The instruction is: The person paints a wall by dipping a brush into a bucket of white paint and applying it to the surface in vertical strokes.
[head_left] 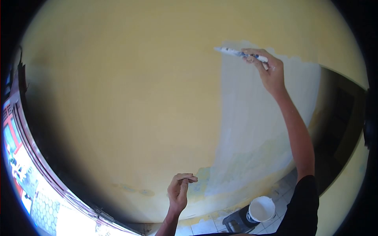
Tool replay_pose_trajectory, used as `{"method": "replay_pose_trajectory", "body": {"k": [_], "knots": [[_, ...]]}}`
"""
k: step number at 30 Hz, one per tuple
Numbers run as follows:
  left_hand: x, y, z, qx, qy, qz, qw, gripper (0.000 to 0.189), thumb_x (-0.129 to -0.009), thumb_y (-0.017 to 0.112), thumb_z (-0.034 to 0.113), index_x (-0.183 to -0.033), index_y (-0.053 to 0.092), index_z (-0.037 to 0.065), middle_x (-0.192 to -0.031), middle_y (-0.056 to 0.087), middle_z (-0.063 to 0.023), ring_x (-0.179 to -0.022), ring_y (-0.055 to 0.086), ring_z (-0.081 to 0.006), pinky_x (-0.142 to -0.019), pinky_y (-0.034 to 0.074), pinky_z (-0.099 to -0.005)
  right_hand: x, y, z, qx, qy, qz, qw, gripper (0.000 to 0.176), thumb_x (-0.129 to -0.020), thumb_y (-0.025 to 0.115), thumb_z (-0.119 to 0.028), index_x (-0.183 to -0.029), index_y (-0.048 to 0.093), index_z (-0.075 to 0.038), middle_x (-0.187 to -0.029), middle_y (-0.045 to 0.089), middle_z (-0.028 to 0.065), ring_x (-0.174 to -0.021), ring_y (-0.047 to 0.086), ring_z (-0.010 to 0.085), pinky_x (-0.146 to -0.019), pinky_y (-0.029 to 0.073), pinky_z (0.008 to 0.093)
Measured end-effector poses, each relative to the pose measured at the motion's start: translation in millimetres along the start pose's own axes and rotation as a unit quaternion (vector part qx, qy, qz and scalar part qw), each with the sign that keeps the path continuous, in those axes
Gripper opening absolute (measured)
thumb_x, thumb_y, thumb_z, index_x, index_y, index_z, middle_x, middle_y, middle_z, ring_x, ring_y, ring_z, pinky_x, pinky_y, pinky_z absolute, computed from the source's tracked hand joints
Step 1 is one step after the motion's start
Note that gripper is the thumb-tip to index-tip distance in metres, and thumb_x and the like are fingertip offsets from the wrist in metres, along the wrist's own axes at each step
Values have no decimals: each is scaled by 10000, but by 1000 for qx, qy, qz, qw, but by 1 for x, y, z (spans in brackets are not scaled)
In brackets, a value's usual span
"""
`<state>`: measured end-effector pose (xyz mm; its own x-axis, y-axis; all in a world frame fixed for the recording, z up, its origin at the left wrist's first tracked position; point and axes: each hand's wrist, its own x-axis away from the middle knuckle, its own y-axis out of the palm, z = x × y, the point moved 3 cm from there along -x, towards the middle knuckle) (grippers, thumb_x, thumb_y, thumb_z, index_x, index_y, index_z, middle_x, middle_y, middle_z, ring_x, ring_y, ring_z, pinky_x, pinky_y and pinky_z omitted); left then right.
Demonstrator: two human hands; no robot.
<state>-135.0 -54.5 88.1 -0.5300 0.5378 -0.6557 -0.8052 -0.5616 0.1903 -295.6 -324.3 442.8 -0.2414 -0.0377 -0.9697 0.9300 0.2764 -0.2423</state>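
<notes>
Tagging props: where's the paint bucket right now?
Head view, lower right: the paint bucket seems to sit on a dark stool on the tiled floor, right of the left hand.

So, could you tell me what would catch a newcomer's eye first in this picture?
The right hand holds a brush high at the right, at the top of a pale painted patch that stands out on the yellow wall. At the bottom right, a bucket of white paint sits on a dark stool. The left hand is raised at lower centre, fingers pinched together.
</notes>
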Motion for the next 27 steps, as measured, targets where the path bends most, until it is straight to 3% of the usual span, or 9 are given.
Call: {"method": "replay_pose_trajectory", "body": {"k": [2,8,9,14,18,24,27], "knots": [[2,-4,-22,6,18,20,1000,224,-1093,454,-1,-1227,631,-34,-1078,722,-156,-1018,712,-235,-952,565,-388,-6,9,6,116,-77,-29,990,200,-1022,677,-35,-1213,731,-9,-1140,780,82,-993,743,150,-905,606,313],[-1,7,-21,14,50,53,997,213,-1098,463,15,-1220,632,-30,-1073,720,-158,-1018,713,-239,-942,564,-386,-32,10,-20,161,-180,-53,969,176,-991,709,-29,-1164,738,-40,-1116,789,57,-954,748,190,-851,602,330],[-21,32,75,6,76,43,996,212,-1099,465,18,-1220,632,-30,-1072,720,-159,-1019,713,-240,-942,564,-386,-103,-41,-78,168,-208,-31,963,170,-983,718,-33,-1152,735,-39,-1103,786,62,-941,747,201,-829,597,333],[-24,33,84,25,105,48,993,185,-1096,480,32,-1193,623,-32,-1034,720,-157,-972,725,-242,-904,573,-380,-106,-16,-95,221,-290,-53,929,161,-953,756,-64,-1110,723,-45,-1045,765,85,-879,733,251,-741,577,341],[-25,25,74,45,91,47,994,210,-1104,468,28,-1223,632,-29,-1074,720,-157,-1021,713,-243,-944,561,-391,-82,3,-93,193,-211,-133,949,159,-943,773,-74,-1094,732,-51,-1031,761,86,-852,720,250,-743,578,350],[-32,27,70,45,92,36,994,210,-1108,466,34,-1225,630,-27,-1076,717,-154,-1017,714,-240,-940,560,-388,-114,-12,-112,182,-276,-30,943,175,-936,778,-66,-1109,747,-55,-1050,767,103,-888,732,261,-793,584,344],[-35,26,70,49,90,26,994,209,-1109,467,37,-1225,629,-26,-1074,713,-150,-1017,715,-239,-939,560,-387,-112,9,-89,185,-264,-65,944,175,-941,771,-59,-1114,744,-53,-1044,768,97,-894,734,254,-802,582,338]]}}
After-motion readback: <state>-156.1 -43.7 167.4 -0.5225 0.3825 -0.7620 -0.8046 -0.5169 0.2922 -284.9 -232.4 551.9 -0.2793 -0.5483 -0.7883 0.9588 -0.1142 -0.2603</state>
